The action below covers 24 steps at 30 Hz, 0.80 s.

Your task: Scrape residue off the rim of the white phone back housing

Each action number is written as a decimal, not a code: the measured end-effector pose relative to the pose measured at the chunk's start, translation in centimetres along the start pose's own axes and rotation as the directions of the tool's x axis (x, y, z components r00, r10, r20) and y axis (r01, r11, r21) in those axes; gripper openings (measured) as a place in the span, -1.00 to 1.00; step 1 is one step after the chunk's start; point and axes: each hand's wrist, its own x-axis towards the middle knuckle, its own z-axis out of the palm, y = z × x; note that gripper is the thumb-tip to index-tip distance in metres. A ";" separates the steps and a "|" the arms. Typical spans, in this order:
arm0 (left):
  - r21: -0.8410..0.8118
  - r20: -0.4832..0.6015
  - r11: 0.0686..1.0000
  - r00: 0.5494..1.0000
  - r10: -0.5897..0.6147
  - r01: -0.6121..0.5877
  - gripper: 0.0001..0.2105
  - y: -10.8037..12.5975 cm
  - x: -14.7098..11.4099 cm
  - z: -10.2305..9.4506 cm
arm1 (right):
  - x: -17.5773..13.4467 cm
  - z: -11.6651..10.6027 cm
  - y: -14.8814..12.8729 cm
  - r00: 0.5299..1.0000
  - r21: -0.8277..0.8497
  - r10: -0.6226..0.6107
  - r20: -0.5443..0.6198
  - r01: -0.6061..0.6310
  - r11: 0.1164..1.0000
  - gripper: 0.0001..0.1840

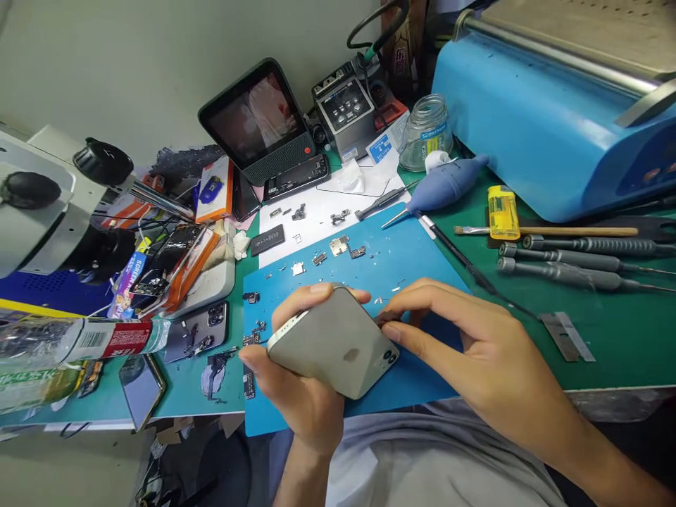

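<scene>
My left hand point(306, 398) is wrapped round a pale smartphone point(330, 341), thumb on one long edge and fingers on the other. The phone's back faces up and is tilted, with a logo and a two-lens camera near the lower right corner. At its right edge, my right hand point(475, 345) pinches a small dark brownish piece point(388, 318) between thumb and fingertips; its kind is too hidden to tell. Both hands are above a blue mat point(274, 408). Small phone parts lie on it, among them a metal shield plate point(339, 245).
At left are a microscope point(53, 204), a plastic bottle point(113, 338) and a dark phone back point(198, 331). Behind stand a screen point(258, 116), a soldering station point(343, 105) and a glass jar point(425, 134). An air blower point(448, 184), screwdrivers point(565, 274) and a blade point(562, 336) lie right.
</scene>
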 end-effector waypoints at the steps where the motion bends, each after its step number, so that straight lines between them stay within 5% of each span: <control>1: -0.004 -0.002 1.000 1.000 -0.006 0.006 -0.34 0.0 0.0 0.0 | 0.0 0.0 0.0 1.000 -0.001 0.000 0.001 0.000 1.000 -0.87; 19: 0.045 -0.058 0.996 0.995 0.083 -0.081 -0.34 -0.4 -0.1 0.4 | -1.0 0.3 0.2 0.976 -0.151 -0.215 0.032 0.218 0.964 -0.83; 24: 0.070 -0.038 0.995 0.996 0.080 -0.077 -0.35 -0.3 -0.2 0.1 | -0.7 0.0 0.0 0.991 -0.078 -0.128 0.047 0.131 0.988 -0.85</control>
